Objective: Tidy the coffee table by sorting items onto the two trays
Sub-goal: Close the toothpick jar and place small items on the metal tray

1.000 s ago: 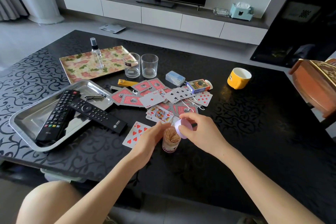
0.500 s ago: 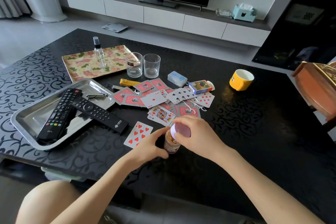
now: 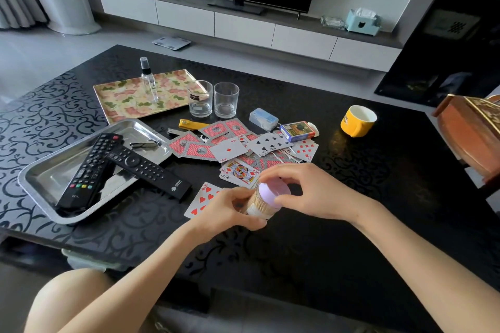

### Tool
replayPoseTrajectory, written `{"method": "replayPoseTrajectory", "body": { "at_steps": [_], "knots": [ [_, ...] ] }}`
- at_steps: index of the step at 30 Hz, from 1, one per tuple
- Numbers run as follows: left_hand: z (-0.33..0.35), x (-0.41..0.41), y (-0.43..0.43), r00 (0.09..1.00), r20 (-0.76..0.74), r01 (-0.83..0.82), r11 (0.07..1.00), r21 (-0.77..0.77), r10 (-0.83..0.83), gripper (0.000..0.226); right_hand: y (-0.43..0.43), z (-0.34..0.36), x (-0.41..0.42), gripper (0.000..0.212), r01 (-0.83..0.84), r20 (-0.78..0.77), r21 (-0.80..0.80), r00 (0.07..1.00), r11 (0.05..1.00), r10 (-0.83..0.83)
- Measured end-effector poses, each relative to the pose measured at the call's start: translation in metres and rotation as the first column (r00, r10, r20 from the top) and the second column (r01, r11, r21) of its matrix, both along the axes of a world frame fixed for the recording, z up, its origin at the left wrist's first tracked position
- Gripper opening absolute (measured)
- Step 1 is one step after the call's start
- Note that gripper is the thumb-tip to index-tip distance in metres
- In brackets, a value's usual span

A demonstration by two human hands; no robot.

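Observation:
My left hand [image 3: 230,211] grips a clear toothpick jar [image 3: 258,204] by its body, tilted and lifted just above the table. My right hand [image 3: 311,192] is closed on the jar's lilac lid [image 3: 272,192], which sits on the jar's mouth. A steel tray [image 3: 54,170] at the left holds two black remotes [image 3: 108,165] and nail clippers [image 3: 143,144]. Behind it a floral tray [image 3: 121,100] carries a small spray bottle [image 3: 148,78]. Playing cards [image 3: 243,149] lie scattered mid-table.
Two glasses [image 3: 213,98] stand beside the floral tray. A yellow tool [image 3: 193,124], a blue-white box [image 3: 263,118], a card box [image 3: 297,131] and a yellow mug [image 3: 357,120] sit further back. A wooden box [image 3: 470,130] is at the right edge.
The lid went from held beside the open jar to seated on its mouth. Both hands lifted and tilted the jar off the table.

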State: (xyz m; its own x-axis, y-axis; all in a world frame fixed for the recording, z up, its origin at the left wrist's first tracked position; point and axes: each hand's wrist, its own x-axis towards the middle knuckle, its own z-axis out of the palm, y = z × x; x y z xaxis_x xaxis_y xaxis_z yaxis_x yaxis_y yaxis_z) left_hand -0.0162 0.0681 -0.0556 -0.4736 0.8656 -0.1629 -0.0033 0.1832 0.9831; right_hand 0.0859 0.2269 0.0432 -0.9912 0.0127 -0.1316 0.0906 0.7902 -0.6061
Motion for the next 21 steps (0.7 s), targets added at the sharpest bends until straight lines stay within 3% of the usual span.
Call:
{"method": "replayPoseTrajectory", "body": {
  "at_steps": [5,10,17,21],
  "knots": [
    [0.017,0.0,-0.002,0.989,0.114,0.093,0.995,0.034,-0.096,0.034,0.001,0.012,0.006,0.042,-0.002,0.006,-0.061,1.0,0.998,0.003],
    [0.026,0.006,-0.001,0.991,0.091,0.089,0.995,0.047,-0.093,0.029,0.001,0.018,0.01,0.037,0.019,0.003,-0.037,1.0,0.999,-0.018],
    [0.038,0.01,-0.003,0.998,-0.06,0.04,0.998,0.05,-0.037,0.025,0.0,0.025,0.011,0.038,0.024,-0.014,-0.012,1.0,1.0,-0.024],
    [0.04,0.012,-0.007,0.998,0.033,0.053,0.993,0.104,-0.057,0.014,-0.001,0.03,0.011,0.037,-0.025,0.03,-0.029,0.999,0.999,0.026]
  ]
}}
